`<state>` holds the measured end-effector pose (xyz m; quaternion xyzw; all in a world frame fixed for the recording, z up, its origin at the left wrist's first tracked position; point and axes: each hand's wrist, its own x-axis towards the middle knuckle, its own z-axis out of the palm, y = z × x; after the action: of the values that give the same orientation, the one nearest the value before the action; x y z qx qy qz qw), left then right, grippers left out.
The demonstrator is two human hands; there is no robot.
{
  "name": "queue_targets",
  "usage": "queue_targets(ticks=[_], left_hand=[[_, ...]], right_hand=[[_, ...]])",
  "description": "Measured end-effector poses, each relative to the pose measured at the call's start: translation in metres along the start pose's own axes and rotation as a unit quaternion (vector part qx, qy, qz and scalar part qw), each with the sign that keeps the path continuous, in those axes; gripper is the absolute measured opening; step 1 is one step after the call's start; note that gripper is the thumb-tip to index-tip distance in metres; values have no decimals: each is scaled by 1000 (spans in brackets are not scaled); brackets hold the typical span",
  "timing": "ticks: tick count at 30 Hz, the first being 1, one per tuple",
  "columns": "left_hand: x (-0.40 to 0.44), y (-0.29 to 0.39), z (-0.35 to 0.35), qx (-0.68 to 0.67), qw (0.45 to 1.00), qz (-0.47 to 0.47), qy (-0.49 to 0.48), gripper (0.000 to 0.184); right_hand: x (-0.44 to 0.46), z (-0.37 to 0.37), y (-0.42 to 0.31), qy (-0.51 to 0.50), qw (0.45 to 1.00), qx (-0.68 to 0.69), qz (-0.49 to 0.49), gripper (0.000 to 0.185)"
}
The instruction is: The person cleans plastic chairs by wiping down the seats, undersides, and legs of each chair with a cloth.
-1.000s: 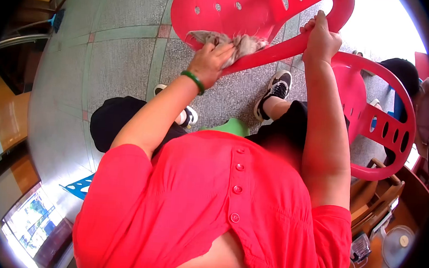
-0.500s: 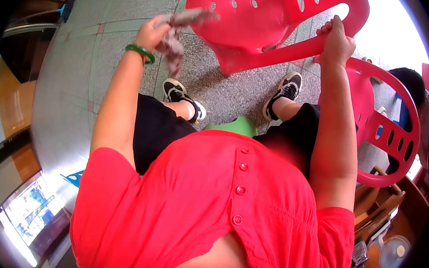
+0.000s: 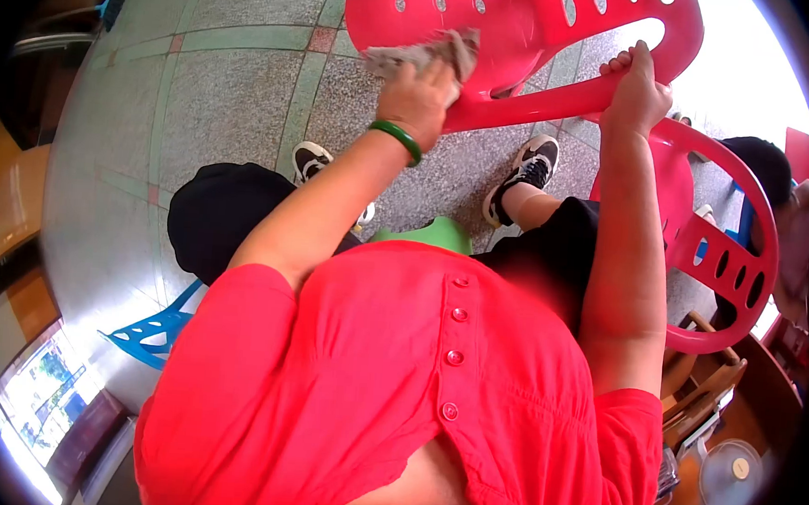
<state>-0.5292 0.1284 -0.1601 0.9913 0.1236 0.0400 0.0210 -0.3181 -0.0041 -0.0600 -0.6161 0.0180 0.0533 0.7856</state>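
A red plastic chair [image 3: 501,36] with oval slots fills the top centre, tilted in front of me. My right hand [image 3: 636,95] is closed round its curved side rail. My left hand [image 3: 416,100], with a green bangle at the wrist, presses a crumpled grey-brown cloth [image 3: 449,50] on the near left edge of the chair's seat. The fingers lie over the cloth and partly hide it.
A second red chair [image 3: 725,235] stands on the right. Part of a green stool [image 3: 429,234] shows between my legs. A blue plastic chair [image 3: 154,330] is at the lower left, and a fan [image 3: 729,476] at the lower right.
The cloth and my left hand swung off the chair to the left, then came back onto the seat edge. My right hand kept its hold while the chair shifted slightly right.
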Motion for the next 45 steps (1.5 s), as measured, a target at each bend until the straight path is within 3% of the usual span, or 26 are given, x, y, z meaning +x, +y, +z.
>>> queue_targets(ticks=[1,2,5,6,9,11,13,14,16,18,20,23,26,28,29,31,37,39,40,43,45], left_hand=[[4,16,-20,-37,994,0,-105,37],[-2,28,5,-54,997,44,31,42],[-15,32,15,-126,991,32,6,47],[-21,30,-2,-58,993,100,16,51],[-47,21,-15,-164,985,40,-23,52],[-65,5,-11,-136,988,75,-9,54],[-85,-8,-21,-131,942,56,-304,47],[-95,-21,-14,-125,943,56,-304,47],[-109,-36,3,-404,835,-172,-332,33],[-119,-40,6,-628,654,-345,-243,28],[-119,-55,28,-625,683,-330,-183,28],[-106,-50,15,-649,664,-334,-161,34],[-102,-45,8,-640,677,-313,-185,34],[-94,-46,4,-613,728,-169,-257,42],[-95,-44,2,-618,726,-166,-252,42],[-100,-37,-2,-589,722,-282,-230,45],[-116,-52,32,-578,733,-301,-197,71],[-121,-53,31,-571,733,-313,-199,75],[-125,-56,29,-565,747,-289,-197,88],[-126,-56,13,-560,742,-284,-235,85],[-122,-53,3,-564,735,-313,-208,89]], right_hand=[[1,-1,-1,7,1000,-2,1,19],[1,-2,-1,0,1000,0,-4,19],[6,-6,0,-33,999,-16,-8,20],[4,-5,-2,-34,999,-23,-4,20],[0,-3,-4,-37,999,-37,-7,21],[5,-5,-2,-35,999,-29,1,22],[11,-8,0,-75,997,-19,17,24],[13,-8,0,-75,997,-13,16,24],[16,-15,1,-121,990,10,64,38],[11,-23,-2,-139,986,31,90,45],[9,-30,-1,-183,975,44,115,61],[-23,-32,-6,-130,965,-103,203,53],[-52,-39,22,-185,920,-192,287,49],[-74,-41,42,-236,882,-244,328,48],[-85,-44,51,-269,863,-258,341,46],[-98,-43,65,-271,860,-280,330,45],[-98,-29,63,-264,870,-257,328,34],[-102,-20,52,-275,890,-197,305,30],[-94,-18,57,-292,899,-191,266,30],[-90,-2,29,-298,916,-109,244,29],[-86,4,15,-275,933,-88,216,28]])
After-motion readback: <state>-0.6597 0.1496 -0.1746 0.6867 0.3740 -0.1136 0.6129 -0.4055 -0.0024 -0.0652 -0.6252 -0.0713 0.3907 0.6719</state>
